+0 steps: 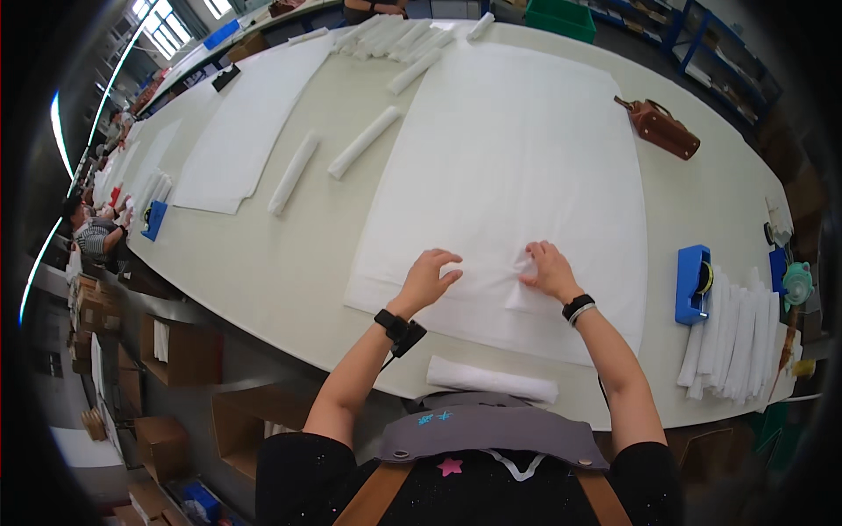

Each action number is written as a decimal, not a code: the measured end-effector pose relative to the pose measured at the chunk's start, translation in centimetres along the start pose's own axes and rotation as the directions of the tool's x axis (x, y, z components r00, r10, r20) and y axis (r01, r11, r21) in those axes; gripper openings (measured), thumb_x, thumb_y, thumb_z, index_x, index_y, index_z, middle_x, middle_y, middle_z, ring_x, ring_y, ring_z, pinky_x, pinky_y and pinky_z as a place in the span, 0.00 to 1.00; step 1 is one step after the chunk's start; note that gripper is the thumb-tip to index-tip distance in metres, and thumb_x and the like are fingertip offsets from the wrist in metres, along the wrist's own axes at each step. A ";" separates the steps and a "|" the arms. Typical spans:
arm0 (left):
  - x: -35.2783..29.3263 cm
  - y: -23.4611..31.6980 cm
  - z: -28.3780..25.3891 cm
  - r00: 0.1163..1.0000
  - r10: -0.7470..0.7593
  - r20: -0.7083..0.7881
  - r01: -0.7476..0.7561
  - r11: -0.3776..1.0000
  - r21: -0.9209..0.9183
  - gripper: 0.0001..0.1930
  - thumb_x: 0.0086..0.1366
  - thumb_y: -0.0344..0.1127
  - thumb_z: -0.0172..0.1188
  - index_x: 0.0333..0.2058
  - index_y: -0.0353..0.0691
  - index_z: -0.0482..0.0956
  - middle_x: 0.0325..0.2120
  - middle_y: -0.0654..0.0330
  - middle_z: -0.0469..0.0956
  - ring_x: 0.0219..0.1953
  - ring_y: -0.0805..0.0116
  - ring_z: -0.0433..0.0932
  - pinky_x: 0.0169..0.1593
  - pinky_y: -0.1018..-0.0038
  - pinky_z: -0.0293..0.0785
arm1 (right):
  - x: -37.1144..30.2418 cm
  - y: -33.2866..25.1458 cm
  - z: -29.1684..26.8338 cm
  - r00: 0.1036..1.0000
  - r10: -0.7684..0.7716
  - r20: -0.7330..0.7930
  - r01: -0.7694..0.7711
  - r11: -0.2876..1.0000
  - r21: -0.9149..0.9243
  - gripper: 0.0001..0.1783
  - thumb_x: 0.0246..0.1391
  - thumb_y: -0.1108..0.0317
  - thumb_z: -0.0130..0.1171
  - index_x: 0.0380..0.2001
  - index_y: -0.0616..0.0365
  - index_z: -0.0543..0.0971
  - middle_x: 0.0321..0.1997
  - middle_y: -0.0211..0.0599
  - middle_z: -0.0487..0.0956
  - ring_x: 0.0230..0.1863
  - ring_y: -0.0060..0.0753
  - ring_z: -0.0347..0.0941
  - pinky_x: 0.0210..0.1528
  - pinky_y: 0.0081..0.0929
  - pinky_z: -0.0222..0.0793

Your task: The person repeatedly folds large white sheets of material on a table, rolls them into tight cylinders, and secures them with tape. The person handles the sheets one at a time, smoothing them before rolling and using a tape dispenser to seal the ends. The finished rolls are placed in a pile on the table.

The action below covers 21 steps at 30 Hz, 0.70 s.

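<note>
A large stack of thin white sheets [517,158] lies flat on the table in front of me. Over its near part is my left hand [428,279], fingers curved and thumb apart, holding nothing. To its right, my right hand [551,270] has a puckered bit of the top white sheet gathered between thumb and fingers. Creases run from there toward the near edge. A white roll [491,379] lies between the stack and my body.
The pale table [263,263] bears more white rolls [364,142], a second sheet stack [254,123] and a brown bag [662,130]. At right, a blue tape dispenser [691,285] stands beside piled rolls [732,337]. Cardboard boxes [180,351] stand below the left edge; another person [96,235] sits far left.
</note>
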<state>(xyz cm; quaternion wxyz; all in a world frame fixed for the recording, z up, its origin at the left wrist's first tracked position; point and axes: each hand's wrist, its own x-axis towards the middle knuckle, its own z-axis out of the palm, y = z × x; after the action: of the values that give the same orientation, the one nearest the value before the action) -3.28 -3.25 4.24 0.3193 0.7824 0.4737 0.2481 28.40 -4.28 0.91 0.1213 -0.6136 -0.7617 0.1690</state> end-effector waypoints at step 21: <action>4.2 3.9 10.7 0.962 0.195 0.190 -0.207 0.977 0.046 0.20 0.52 0.37 0.73 0.44 0.45 0.82 0.47 0.60 0.77 0.55 0.58 0.71 0.57 0.63 0.70 | 4.3 3.2 0.3 0.956 0.288 0.058 -0.293 0.924 0.246 0.14 0.59 0.59 0.62 0.36 0.58 0.74 0.33 0.42 0.82 0.37 0.45 0.77 0.41 0.38 0.72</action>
<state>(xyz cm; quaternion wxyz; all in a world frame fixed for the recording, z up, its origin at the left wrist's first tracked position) 8.20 -3.62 0.27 0.3090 0.8561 0.3681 0.1902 30.26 0.46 -0.76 0.1640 -0.6975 -0.6360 0.2866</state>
